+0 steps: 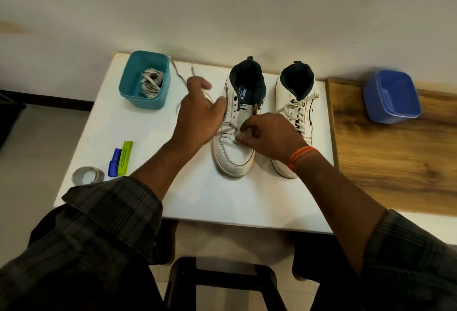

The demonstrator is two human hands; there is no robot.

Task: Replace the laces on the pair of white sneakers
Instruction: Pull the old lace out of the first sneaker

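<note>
- Two white sneakers stand side by side on the white table (148,123), at the centre of the frame, toes toward the camera.
- The left sneaker (236,137) is mostly unlaced: its upper eyelets are bare and a white lace (226,129) crosses only the lowest eyelets.
- The right sneaker (295,103) is laced along its length, the lace ends lying loose at the collar.
- The left hand (197,115) rests against the outer side of the left sneaker. Its fingers curl around a length of the lace, which trails away to the upper left across the table; grip closed on the lace.
- The right hand (269,135) sits over the lower eyelets of the left sneaker, thumb and fingers pinched on the lace at the crossing; grip closed on the lace. An orange thread band circles that wrist.
- A teal tub (146,95), upper left on the table, contains a bundle of white laces.
- At the lower left of the table lie a tape roll (87,174), a blue marker (114,162) and a green lighter-like item (125,157), the last two touching.
- A blue tub (393,98) stands on the wooden surface at the right of the frame, well apart from the sneakers.
</note>
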